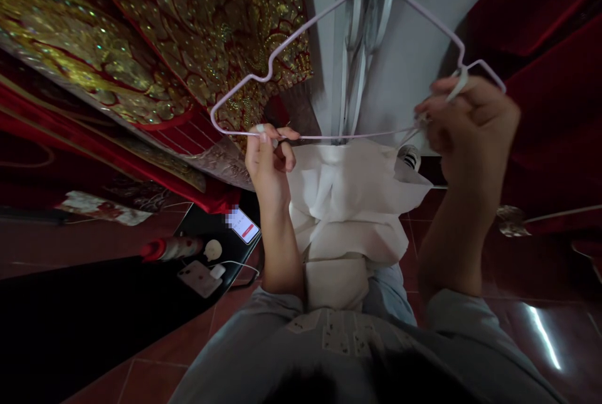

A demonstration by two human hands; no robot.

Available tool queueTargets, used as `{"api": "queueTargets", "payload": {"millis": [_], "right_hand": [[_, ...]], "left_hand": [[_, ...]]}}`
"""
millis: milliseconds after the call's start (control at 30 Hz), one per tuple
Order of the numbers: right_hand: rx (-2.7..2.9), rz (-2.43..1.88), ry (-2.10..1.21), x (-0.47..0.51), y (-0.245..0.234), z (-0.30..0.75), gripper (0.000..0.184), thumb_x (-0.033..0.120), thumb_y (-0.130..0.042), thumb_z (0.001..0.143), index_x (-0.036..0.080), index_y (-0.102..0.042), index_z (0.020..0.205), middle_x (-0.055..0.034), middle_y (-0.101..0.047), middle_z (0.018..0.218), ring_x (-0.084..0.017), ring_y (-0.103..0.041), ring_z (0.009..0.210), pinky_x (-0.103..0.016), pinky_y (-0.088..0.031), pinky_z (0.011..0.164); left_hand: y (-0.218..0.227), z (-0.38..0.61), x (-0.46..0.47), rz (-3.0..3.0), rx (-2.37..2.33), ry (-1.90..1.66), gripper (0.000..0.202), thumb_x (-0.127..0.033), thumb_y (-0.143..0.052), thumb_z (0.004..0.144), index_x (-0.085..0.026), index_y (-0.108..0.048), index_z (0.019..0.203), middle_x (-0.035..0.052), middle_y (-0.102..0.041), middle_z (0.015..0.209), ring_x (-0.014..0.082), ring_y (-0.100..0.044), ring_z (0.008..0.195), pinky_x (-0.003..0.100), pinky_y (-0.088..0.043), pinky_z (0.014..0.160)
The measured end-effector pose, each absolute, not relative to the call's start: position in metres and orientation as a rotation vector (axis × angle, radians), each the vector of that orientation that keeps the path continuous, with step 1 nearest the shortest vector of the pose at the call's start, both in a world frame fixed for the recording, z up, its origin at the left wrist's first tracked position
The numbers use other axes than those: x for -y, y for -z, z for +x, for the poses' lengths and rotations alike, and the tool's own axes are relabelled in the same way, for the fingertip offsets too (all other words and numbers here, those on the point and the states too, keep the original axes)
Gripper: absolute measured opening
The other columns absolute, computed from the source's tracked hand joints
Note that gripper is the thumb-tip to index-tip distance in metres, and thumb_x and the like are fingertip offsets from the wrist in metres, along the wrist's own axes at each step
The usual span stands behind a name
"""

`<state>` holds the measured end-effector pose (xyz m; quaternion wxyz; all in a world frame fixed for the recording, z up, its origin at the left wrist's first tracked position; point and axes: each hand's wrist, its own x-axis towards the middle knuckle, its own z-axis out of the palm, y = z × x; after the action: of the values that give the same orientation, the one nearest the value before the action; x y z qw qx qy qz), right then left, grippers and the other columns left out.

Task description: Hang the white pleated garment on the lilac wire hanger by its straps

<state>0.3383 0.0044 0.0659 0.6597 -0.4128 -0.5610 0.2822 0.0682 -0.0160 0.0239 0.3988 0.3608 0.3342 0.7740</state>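
Note:
A pale pink wire hanger hangs in front of me. My left hand is closed at the left part of its bottom bar, thumb and fingers pinching the bar with a bit of white strap. At the hanger's right end, my right hand is closed on a thin white strap, which loops by the notch in the hanger's shoulder. Below the bar a white cloth garment drapes down in front of my body. How its top edge joins the straps is partly hidden by my right fingers.
Red and gold sequined garments hang at the left, and dark red cloth hangs at the right. A black table at the lower left bears a lit phone, another phone, and a red-capped bottle. The tiled floor shows below.

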Motion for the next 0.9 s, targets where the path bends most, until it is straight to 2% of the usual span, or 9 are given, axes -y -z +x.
{"api": "queueTargets", "payload": {"millis": [133, 300, 367, 433, 500, 600, 700, 800, 900], "right_hand": [[1.094, -0.525, -0.361, -0.048, -0.047, 0.389, 0.044, 0.046, -0.084, 0.081, 0.024, -0.080, 0.119, -0.0043, -0.079, 0.116, 0.001, -0.035, 0.045, -0.018, -0.012, 0.039], [1.094, -0.518, -0.145, -0.037, -0.024, 0.413, 0.024, 0.039, -0.074, 0.090, 0.028, -0.079, 0.110, 0.0016, -0.074, 0.095, -0.001, -0.034, 0.046, -0.014, -0.010, 0.041], [1.223, -0.632, -0.195, -0.009, -0.023, 0.393, 0.032, 0.040, -0.085, 0.084, 0.029, -0.081, 0.114, -0.0001, -0.076, 0.097, -0.003, -0.039, 0.049, -0.018, -0.017, 0.040], [1.462, -0.825, -0.408, 0.016, -0.024, 0.370, 0.056, 0.038, -0.093, 0.078, 0.033, -0.079, 0.131, -0.0061, -0.078, 0.128, -0.007, -0.052, 0.060, -0.022, -0.037, 0.045], [1.616, -0.964, -0.497, 0.028, -0.024, 0.354, 0.062, 0.036, -0.092, 0.080, 0.037, -0.074, 0.140, -0.0073, -0.070, 0.147, -0.008, -0.057, 0.068, -0.026, -0.050, 0.053], [1.666, -1.027, -0.359, 0.028, -0.023, 0.353, 0.041, 0.039, -0.082, 0.092, 0.035, -0.078, 0.132, -0.0065, -0.071, 0.137, -0.011, -0.059, 0.075, -0.030, -0.056, 0.064], [1.648, -1.029, -0.243, 0.022, -0.024, 0.365, 0.031, 0.046, -0.076, 0.096, 0.032, -0.082, 0.123, -0.0093, -0.075, 0.122, -0.019, -0.067, 0.092, -0.037, -0.061, 0.077], [1.638, -1.024, -0.183, 0.021, -0.030, 0.374, 0.029, 0.047, -0.075, 0.096, 0.030, -0.085, 0.117, -0.0108, -0.075, 0.116, -0.023, -0.068, 0.103, -0.041, -0.061, 0.083], [1.675, -1.014, -0.165, 0.021, -0.035, 0.373, 0.025, 0.043, -0.075, 0.096, 0.029, -0.084, 0.115, -0.0098, -0.075, 0.113, -0.021, -0.065, 0.095, -0.037, -0.056, 0.075]], "left_hand": [[-0.026, 0.064, 0.017, 0.906, -0.785, -1.940, 0.037, -0.045, -0.078, 0.107, -0.021, -0.061, 0.086, 0.0008, -0.074, 0.083, 0.0070, -0.037, 0.044, 0.023, -0.032, 0.043], [-0.024, 0.063, 0.015, 0.984, -0.663, -1.964, 0.036, -0.047, -0.084, 0.102, -0.021, -0.064, 0.086, 0.0023, -0.077, 0.084, 0.0064, -0.039, 0.045, 0.021, -0.030, 0.043], [-0.021, 0.067, 0.014, 0.993, -0.635, -1.951, 0.035, -0.047, -0.084, 0.101, -0.021, -0.066, 0.087, 0.0030, -0.078, 0.085, 0.0066, -0.038, 0.046, 0.021, -0.029, 0.043], [-0.019, 0.072, 0.014, 0.972, -0.637, -1.946, 0.033, -0.045, -0.083, 0.101, -0.021, -0.066, 0.087, 0.0033, -0.078, 0.086, 0.0069, -0.039, 0.046, 0.021, -0.029, 0.043], [-0.017, 0.075, 0.015, 0.943, -0.681, -1.955, 0.031, -0.044, -0.081, 0.103, -0.021, -0.066, 0.087, 0.0037, -0.079, 0.087, 0.0074, -0.040, 0.046, 0.022, -0.031, 0.043], [-0.016, 0.070, 0.018, 0.959, -0.801, -1.948, 0.020, -0.036, -0.082, 0.103, -0.021, -0.072, 0.094, 0.0050, -0.083, 0.096, 0.0080, -0.044, 0.048, 0.023, -0.034, 0.045], [-0.013, 0.049, 0.017, 1.019, -0.866, -2.024, 0.006, -0.016, -0.080, 0.100, -0.020, -0.078, 0.105, 0.0048, -0.084, 0.111, 0.0067, -0.048, 0.053, 0.024, -0.033, 0.047], [-0.010, 0.018, 0.011, 1.017, -0.890, -2.280, 0.027, 0.002, -0.064, 0.102, -0.019, -0.082, 0.101, -0.0005, -0.084, 0.107, 0.0052, -0.050, 0.057, 0.022, -0.034, 0.049], [-0.017, -0.005, 0.001, 1.047, -0.888, -2.409, 0.021, -0.003, -0.076, 0.099, -0.022, -0.083, 0.102, -0.0035, -0.085, 0.109, 0.0107, -0.067, 0.080, 0.023, -0.055, 0.069]]}}
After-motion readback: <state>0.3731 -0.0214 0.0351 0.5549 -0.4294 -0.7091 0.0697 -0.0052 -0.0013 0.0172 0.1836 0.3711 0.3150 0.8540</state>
